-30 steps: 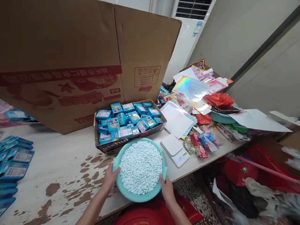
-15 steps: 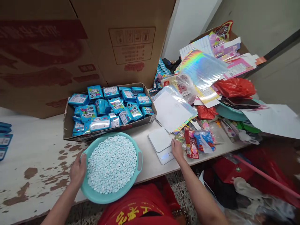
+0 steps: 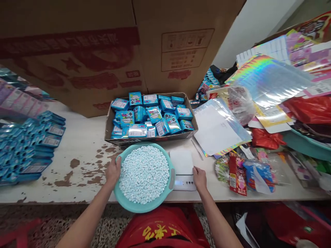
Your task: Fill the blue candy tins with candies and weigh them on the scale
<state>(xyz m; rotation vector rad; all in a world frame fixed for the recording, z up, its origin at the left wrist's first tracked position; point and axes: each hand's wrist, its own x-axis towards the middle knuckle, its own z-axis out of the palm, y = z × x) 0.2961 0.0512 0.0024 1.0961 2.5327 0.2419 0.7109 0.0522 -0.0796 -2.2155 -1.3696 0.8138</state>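
My left hand (image 3: 113,171) grips the left rim of a round turquoise basin (image 3: 124,204), its thumb over the edge. Small pale blue and white candy pieces (image 3: 144,174) fill the basin. My right hand (image 3: 200,179) has its fingers closed on the right edge of a white digital kitchen scale (image 3: 181,163). The scale lies flat with a bare platform, its display and buttons towards me. The basin's right handle reaches the scale's left side. Behind the basin stands a shallow cardboard tray (image 3: 152,140) heaped with small blue candy boxes (image 3: 126,119).
A large carton (image 3: 103,69) rises behind the tray. Stacked blue boxes (image 3: 33,148) stand at the left. Papers (image 3: 218,129), candy packets (image 3: 238,175) and a red plastic bag (image 3: 267,138) crowd the right. The table's front edge runs just before me.
The view has swung left, bringing the stacked blue boxes into sight. Held by my right hand, the scale has turned straighter and come closer to the basin. My left hand still holds the rim.
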